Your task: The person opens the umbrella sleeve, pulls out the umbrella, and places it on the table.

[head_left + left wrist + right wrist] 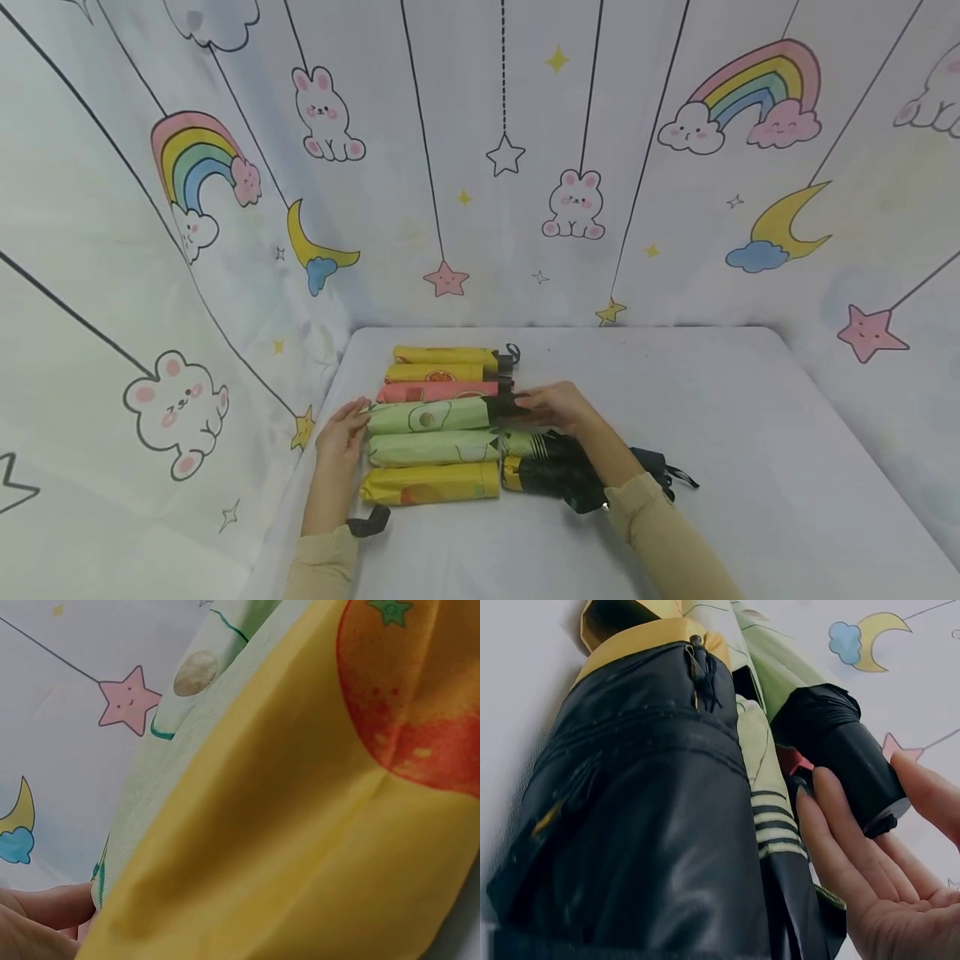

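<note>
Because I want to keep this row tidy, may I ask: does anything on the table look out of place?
Yes: the dark bundles lie slanted, bunched right of the two front rolls. It looks odd because these two rolls lie straight, side by side. The held green roll seems fine.

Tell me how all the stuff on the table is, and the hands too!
Far green umbrella: folded, held.
Near green umbrella: folded, lying down.
Near yellow umbrella: folded, lying down.
Pink umbrella: folded, lying down.
Orange-slice umbrella: folded, lying down.
Far yellow umbrella: folded, lying down.
Black bundles: bunched up, lying together.
Left hand: holding the far green umbrella's end.
Right hand: holding its black handle.
</note>
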